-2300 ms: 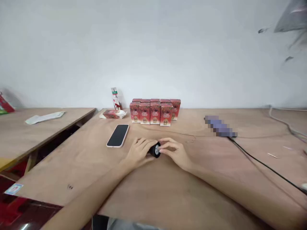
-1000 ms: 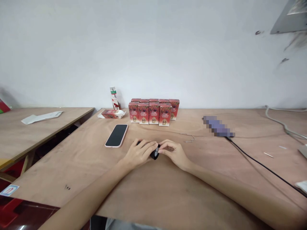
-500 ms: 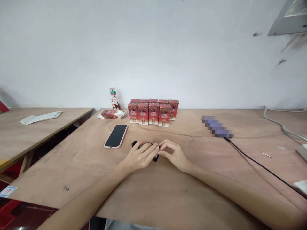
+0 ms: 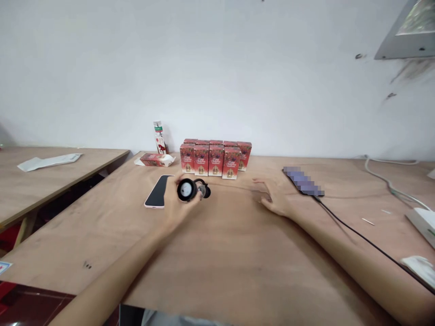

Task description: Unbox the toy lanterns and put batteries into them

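My left hand (image 4: 175, 206) is closed round a small black cylindrical object (image 4: 190, 189) with a round pale face turned toward me, lifted a little above the wooden table (image 4: 220, 253). A black phone in a pale case (image 4: 158, 191) lies just behind that hand. My right hand (image 4: 274, 198) rests flat on the table to the right, fingers stretched out, holding nothing. Its fingertips lie near a thin bent wire that I can barely make out.
Several red boxes (image 4: 215, 159) stand in a group at the back, with a flat red packet (image 4: 153, 159) and a white tube (image 4: 158, 136) to their left. A blurred dark device (image 4: 302, 181) with a black cable (image 4: 360, 235) lies at the right. A second table (image 4: 50, 176) stands at the left.
My left hand has lifted the black object off the table and turned its face toward me. My right hand has let go of it and slid right and farther away, flat on the table.
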Motion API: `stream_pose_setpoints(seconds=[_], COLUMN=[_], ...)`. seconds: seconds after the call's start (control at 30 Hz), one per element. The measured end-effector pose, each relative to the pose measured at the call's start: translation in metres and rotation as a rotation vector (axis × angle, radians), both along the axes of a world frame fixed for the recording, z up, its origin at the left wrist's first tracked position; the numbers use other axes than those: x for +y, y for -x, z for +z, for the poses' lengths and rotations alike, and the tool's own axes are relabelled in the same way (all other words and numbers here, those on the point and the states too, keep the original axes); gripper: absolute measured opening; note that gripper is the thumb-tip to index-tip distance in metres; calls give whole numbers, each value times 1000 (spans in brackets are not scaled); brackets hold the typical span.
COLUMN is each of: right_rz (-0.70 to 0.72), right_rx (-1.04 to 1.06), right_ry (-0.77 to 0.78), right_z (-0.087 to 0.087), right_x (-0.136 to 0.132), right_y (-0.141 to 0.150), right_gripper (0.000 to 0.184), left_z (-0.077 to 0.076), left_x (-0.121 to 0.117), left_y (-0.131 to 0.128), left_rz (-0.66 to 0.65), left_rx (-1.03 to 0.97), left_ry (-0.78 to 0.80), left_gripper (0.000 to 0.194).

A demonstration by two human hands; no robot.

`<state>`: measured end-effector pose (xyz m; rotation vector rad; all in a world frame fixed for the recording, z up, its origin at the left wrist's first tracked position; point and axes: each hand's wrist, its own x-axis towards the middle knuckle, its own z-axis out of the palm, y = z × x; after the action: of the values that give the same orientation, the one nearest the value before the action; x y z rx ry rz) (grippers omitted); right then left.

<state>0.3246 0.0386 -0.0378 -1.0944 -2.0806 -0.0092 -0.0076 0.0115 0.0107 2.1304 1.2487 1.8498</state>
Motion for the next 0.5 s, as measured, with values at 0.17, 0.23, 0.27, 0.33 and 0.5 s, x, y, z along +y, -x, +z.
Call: stream_pose_setpoints(seconds=[0.17, 0.23, 0.27, 0.33, 0.5], right_rz=[-1, -22, -38, -67, -64], right_rx=[-71, -79, -79, -75, -123], right_ry=[54, 57, 54, 42, -57], right_z=[-7, -9, -9, -10, -8], right_x=[8, 8, 7, 5, -8], right_y=[-18, -15, -12, -7, 17], right_gripper=[35, 35, 36, 39, 40], left_z=[-1, -5, -7, -10, -11], left_x=[10, 10, 10, 8, 6], left_y=[-4, -8, -10, -15, -19], left_rz=[-113, -137, -153, -186, -222], left_rx=[-484, -544, -579, -648, -752], left_ry=[466, 544, 585, 670, 788], left_gripper=[31, 23, 22, 21, 21])
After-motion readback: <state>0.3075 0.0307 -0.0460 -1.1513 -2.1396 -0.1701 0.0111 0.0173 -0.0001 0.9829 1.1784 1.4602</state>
